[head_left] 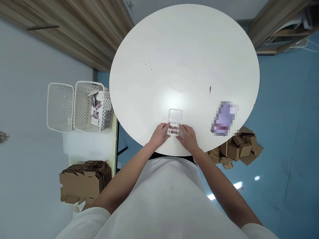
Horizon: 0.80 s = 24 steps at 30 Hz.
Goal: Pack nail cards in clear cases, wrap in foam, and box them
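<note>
A small clear plastic case [173, 129] lies near the front edge of the round white table, its transparent lid [175, 115] flipped up on the far side. Two rows of small round pieces in purple, orange and brown tones fill it; their exact kind is too small to make out. My left hand [159, 135] grips the case's left side between thumb and fingers. On the opposite side, my right hand [188, 137] has its fingers and thumb closed on the right edge.
A blurred purple item [225, 119] lies on the white table [184, 49] to the right. White baskets [107, 109], one holding printed cards [96, 114], stand at left above stacked flat cardboard boxes [79, 186]. Folded brown boxes [236, 149] are piled below the table's right edge.
</note>
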Available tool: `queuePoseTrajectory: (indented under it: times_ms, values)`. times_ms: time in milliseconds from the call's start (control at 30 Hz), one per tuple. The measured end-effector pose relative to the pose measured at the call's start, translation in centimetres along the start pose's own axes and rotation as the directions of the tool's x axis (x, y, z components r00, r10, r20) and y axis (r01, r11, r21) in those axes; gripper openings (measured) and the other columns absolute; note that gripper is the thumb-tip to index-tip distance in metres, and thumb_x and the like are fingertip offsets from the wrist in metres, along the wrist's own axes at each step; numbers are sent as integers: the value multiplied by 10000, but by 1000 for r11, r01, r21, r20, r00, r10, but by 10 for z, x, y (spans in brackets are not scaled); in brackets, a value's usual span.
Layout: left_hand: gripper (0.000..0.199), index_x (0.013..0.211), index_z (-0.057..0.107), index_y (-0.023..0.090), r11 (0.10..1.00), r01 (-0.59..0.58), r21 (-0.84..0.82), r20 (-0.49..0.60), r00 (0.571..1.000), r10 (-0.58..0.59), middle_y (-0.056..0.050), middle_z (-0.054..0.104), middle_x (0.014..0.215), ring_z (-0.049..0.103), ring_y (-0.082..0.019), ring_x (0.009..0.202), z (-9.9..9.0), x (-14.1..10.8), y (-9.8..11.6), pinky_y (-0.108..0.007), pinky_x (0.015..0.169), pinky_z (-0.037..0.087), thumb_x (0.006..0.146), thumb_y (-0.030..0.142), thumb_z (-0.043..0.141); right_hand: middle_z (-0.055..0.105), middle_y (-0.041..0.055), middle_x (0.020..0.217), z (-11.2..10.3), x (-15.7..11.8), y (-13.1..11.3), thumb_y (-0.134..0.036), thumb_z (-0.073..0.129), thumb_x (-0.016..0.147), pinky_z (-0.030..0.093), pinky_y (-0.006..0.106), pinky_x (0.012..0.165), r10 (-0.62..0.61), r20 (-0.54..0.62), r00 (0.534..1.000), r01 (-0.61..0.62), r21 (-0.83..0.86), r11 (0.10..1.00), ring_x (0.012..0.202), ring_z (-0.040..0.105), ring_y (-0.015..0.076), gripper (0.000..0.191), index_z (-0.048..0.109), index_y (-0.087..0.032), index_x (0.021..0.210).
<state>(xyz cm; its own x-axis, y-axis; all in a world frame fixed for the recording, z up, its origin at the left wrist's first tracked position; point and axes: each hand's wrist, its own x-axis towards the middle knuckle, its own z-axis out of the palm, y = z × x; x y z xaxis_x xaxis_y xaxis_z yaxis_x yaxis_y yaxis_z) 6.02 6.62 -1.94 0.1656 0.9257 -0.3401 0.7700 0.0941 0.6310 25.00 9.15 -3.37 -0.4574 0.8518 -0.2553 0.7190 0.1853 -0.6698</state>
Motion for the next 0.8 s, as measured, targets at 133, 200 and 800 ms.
queuePoseTrajectory:
  times_ms: [133,200,800]
  values:
    - [765,1340,227,266,994,60,-90,-25,998,-63,-77,435,1163,431,-234,1071,0,-4,2,-399,887,397,693,195,630,442,98,1214,-3,-3,-4,-280,555,727,353,485,901,22,-2,1000,-22,41,999,1105,388,300,645,289,-244,1314]
    - [788,1345,211,256,972,139,-187,-43,988,-149,-82,434,1158,467,-212,1017,2,-6,3,-375,855,422,687,235,643,427,98,1220,-4,-3,-6,-274,564,711,382,474,888,73,-6,997,-72,121,990,1101,399,284,697,246,-244,1330]
    - [290,873,513,173,695,125,-709,-265,865,-427,6,523,756,476,-70,545,-48,-46,2,-226,546,421,663,340,623,528,66,1051,-28,0,-107,-247,585,619,489,298,672,245,34,969,-208,646,734,806,548,147,509,511,-220,1122]
